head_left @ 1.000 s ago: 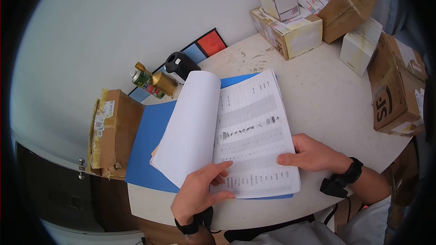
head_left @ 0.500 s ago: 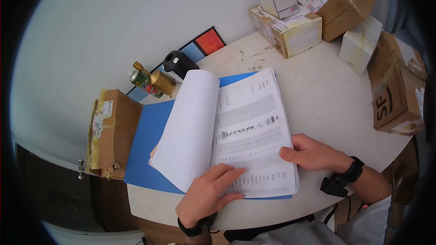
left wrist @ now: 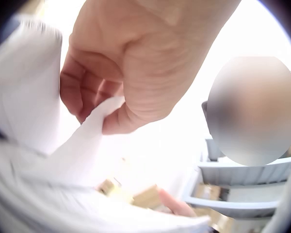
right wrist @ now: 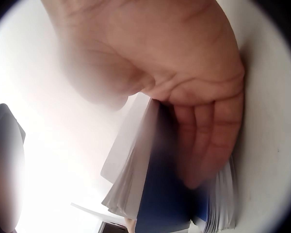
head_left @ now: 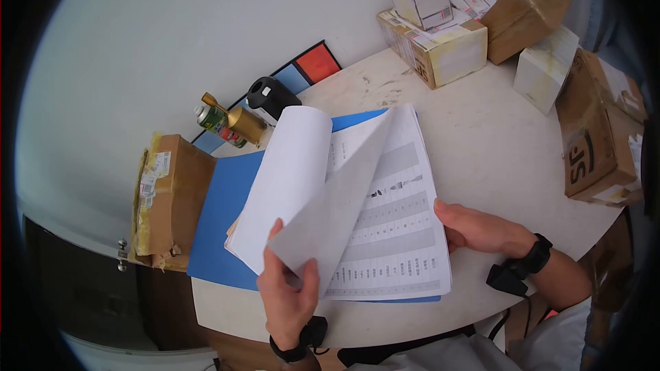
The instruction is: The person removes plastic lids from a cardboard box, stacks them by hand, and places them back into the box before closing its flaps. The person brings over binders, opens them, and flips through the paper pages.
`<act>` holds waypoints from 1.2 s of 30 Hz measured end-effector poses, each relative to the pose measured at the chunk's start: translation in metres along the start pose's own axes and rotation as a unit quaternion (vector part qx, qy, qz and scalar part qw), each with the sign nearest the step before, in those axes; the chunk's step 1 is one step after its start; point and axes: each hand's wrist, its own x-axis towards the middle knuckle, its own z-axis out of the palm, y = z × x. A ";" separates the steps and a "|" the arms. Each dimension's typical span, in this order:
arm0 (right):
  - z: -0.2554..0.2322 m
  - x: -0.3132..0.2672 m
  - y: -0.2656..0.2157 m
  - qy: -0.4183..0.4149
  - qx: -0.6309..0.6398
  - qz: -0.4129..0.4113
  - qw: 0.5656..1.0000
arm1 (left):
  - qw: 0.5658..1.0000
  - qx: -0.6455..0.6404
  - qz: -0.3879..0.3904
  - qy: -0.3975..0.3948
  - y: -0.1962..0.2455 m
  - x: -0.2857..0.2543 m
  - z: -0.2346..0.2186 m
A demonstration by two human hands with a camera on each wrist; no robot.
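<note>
An open blue folder [head_left: 223, 223] lies on the table under a thick stack of printed sheets [head_left: 405, 247]. At the near side, my left hand [head_left: 285, 299] pinches the corner of one sheet [head_left: 337, 220], lifted and folded over to the left. The left wrist view shows the thumb and fingers [left wrist: 94, 94] gripping its edge. My right hand [head_left: 481, 230] holds the stack's right edge, thumb at the top sheet and fingers beneath. In the right wrist view those fingers [right wrist: 203, 136] lie against a blue cover. Curled white pages [head_left: 289, 185] rest over the folder's left part.
Cardboard boxes [head_left: 457, 51] are stacked at the back right, with an SF box [head_left: 595, 130] at the right edge. A worn carton [head_left: 182, 199] stands on the left. A spray can [head_left: 220, 124], a gold container [head_left: 244, 126] and a black container [head_left: 273, 99] stand along the wall.
My left hand has gone from lying on the printed page to lifting a sheet's corner leftward, baring another printed page. My right thumb has shifted up and outward to the stack's edge.
</note>
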 end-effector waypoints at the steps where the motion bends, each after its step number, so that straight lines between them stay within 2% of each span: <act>1: 0.001 0.000 -0.002 -0.002 -0.008 0.005 1.000 | 0.990 0.000 -0.038 0.135 -0.011 0.003 -0.008; 3: 0.000 0.000 -0.003 -0.003 -0.012 0.006 1.000 | 0.951 0.057 -0.157 0.260 -0.021 0.000 -0.035; 4: 0.001 0.000 -0.004 -0.002 -0.016 0.004 1.000 | 0.951 0.060 -0.156 0.259 -0.020 -0.001 -0.036; 6: 0.004 0.001 -0.006 -0.008 -0.024 0.008 1.000 | 0.926 0.116 -0.063 0.353 -0.011 -0.008 -0.036; 7: 0.004 0.000 -0.006 -0.002 -0.035 0.011 0.999 | 0.946 0.109 -0.028 0.304 -0.005 -0.013 -0.032; 8: 0.003 0.000 -0.006 0.004 -0.047 0.013 0.999 | 0.978 0.078 0.025 0.192 0.009 -0.018 -0.026; 9: 0.000 0.001 -0.004 -0.002 -0.055 0.014 0.998 | 0.992 0.080 0.098 0.018 0.016 -0.016 -0.027; 10: -0.003 0.003 0.001 -0.019 -0.048 0.015 0.999 | 0.983 0.061 0.110 -0.135 0.034 -0.006 -0.019; 11: -0.005 0.004 0.004 -0.034 -0.041 0.015 0.998 | 0.951 0.099 0.165 -0.240 0.039 0.003 -0.010; 12: -0.006 0.004 0.004 -0.032 -0.046 0.013 0.998 | 0.952 0.097 0.168 -0.236 0.038 0.004 -0.004; 14: -0.007 0.003 0.005 -0.041 -0.043 0.013 0.998 | 0.930 0.124 0.205 -0.279 0.032 0.008 0.008; 18: -0.007 0.004 0.006 -0.043 -0.038 0.012 0.998 | 0.935 0.085 0.149 -0.310 0.026 0.012 -0.001; 25: -0.007 0.000 0.002 -0.046 -0.035 0.013 0.998 | 0.943 0.071 0.154 -0.285 0.015 0.016 0.004; 27: -0.006 0.001 0.002 -0.049 -0.029 0.013 0.998 | 0.967 0.073 0.122 -0.210 0.007 0.004 0.003; 29: -0.002 0.000 0.003 -0.018 -0.029 -0.010 0.999 | 0.998 -0.030 -0.011 -0.053 0.006 -0.004 -0.006; 30: -0.001 0.000 0.003 -0.017 -0.024 -0.011 0.999 | 0.995 -0.033 -0.086 0.031 0.008 0.000 -0.015; 31: -0.001 0.000 0.002 -0.018 -0.032 -0.013 0.999 | 0.980 -0.055 -0.105 0.161 -0.009 0.001 -0.018; 32: -0.001 0.000 0.001 -0.018 -0.040 -0.016 0.999 | 0.965 0.027 -0.125 0.228 -0.022 -0.003 -0.031; 33: -0.002 -0.001 -0.001 -0.015 -0.037 -0.018 0.999 | 0.938 0.078 -0.126 0.314 -0.018 -0.003 -0.034; 34: -0.001 -0.002 -0.003 -0.020 -0.041 -0.018 0.999 | 0.938 0.079 -0.125 0.313 -0.010 -0.003 -0.033; 36: -0.002 0.001 -0.002 -0.034 -0.052 -0.013 0.998 | 0.946 0.093 -0.012 0.311 0.011 -0.012 -0.021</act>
